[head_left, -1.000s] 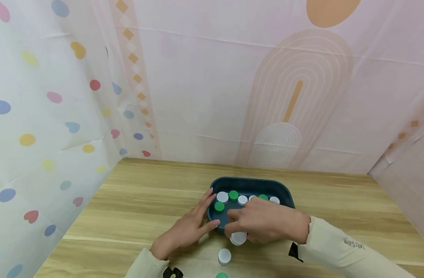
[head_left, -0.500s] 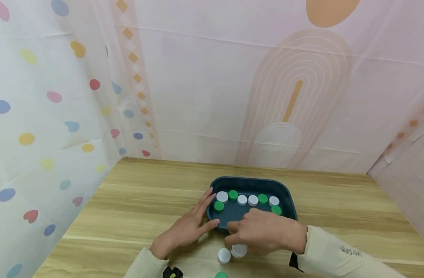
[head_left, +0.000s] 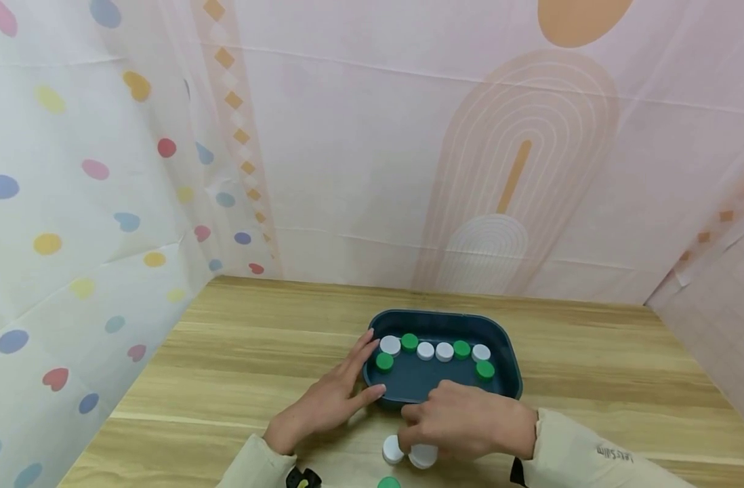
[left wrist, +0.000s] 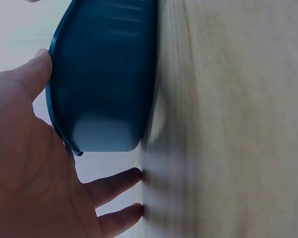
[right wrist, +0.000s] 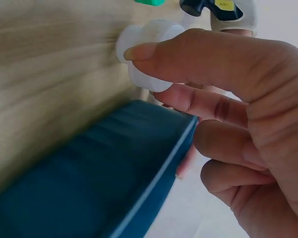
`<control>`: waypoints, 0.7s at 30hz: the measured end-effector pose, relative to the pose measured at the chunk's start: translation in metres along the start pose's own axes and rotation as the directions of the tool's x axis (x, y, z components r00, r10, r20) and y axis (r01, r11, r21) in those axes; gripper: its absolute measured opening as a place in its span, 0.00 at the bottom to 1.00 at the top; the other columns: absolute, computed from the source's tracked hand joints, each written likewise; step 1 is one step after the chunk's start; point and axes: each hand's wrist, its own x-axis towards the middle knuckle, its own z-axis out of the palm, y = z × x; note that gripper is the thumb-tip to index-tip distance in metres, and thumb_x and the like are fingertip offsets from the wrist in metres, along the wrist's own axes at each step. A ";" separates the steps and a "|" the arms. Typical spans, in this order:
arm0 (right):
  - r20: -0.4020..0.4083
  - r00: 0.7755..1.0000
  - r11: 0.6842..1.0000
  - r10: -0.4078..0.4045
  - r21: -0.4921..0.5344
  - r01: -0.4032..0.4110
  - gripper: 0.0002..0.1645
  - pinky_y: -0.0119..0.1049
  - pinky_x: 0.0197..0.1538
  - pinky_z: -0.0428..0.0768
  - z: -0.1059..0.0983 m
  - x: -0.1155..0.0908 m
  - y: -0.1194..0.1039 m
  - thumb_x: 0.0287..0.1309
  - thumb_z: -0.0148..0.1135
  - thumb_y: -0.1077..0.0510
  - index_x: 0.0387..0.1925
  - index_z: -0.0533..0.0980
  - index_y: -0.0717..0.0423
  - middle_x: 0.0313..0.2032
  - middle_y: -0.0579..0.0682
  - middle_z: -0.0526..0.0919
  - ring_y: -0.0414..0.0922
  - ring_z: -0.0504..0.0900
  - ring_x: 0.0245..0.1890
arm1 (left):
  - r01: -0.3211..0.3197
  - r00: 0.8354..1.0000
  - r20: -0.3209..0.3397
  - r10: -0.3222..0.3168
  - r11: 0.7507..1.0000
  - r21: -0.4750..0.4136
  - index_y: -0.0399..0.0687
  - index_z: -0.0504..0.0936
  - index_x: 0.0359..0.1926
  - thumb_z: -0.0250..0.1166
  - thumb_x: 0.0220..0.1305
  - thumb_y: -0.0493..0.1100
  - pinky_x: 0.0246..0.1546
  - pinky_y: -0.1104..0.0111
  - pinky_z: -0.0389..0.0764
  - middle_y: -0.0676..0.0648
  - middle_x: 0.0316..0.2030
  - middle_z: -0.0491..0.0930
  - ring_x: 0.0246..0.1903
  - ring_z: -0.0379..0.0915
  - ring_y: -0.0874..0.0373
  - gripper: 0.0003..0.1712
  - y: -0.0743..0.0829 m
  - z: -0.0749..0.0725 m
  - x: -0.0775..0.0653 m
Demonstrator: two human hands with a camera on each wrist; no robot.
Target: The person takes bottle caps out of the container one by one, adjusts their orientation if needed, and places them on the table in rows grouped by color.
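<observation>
Apparent step: positioning. Right hand point(head_left: 466, 421) pinches larger white bottle cap point(head_left: 423, 458) beside smaller cap point(head_left: 391, 450); left hand point(head_left: 326, 408) (fingers extended) touches dark-blue tray point(head_left: 423, 383). Next move likely needs controlled release.

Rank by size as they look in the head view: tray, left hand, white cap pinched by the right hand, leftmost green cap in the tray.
Dark blue tray
Left hand
Pinched white cap, partly hidden
Leftmost green cap, though lying farther from the camera

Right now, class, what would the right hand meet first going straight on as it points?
Likely the right hand would meet the loose white cap beside the held cap; whether they already touch is unclear.
</observation>
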 end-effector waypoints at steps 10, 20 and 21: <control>0.052 0.999 0.997 0.012 0.080 -0.016 0.25 0.18 0.27 0.65 0.017 0.000 0.000 0.50 0.74 0.53 0.50 0.76 0.34 0.35 0.35 0.74 0.28 0.67 0.21 | 0.004 1.000 0.000 -0.004 1.000 -0.001 0.54 0.44 0.76 0.50 0.70 0.62 0.57 0.44 0.66 0.58 0.75 0.33 0.70 0.47 0.46 0.42 0.001 0.000 0.000; 0.078 0.996 0.995 0.053 0.079 -0.059 0.26 0.20 0.28 0.67 0.025 0.002 -0.001 0.48 0.75 0.51 0.50 0.77 0.37 0.36 0.33 0.75 0.28 0.69 0.24 | 0.007 1.000 0.002 -0.007 1.000 -0.004 0.55 0.44 0.76 0.50 0.71 0.62 0.59 0.46 0.65 0.58 0.75 0.33 0.70 0.46 0.47 0.42 0.001 -0.001 0.000; 0.084 0.995 0.995 0.057 0.080 -0.064 0.25 0.20 0.28 0.67 0.025 0.003 -0.002 0.48 0.75 0.51 0.50 0.77 0.37 0.36 0.33 0.76 0.28 0.69 0.24 | 0.006 1.000 0.003 -0.006 1.000 -0.004 0.55 0.44 0.76 0.50 0.70 0.62 0.59 0.46 0.65 0.57 0.75 0.33 0.70 0.46 0.47 0.42 0.001 -0.001 0.000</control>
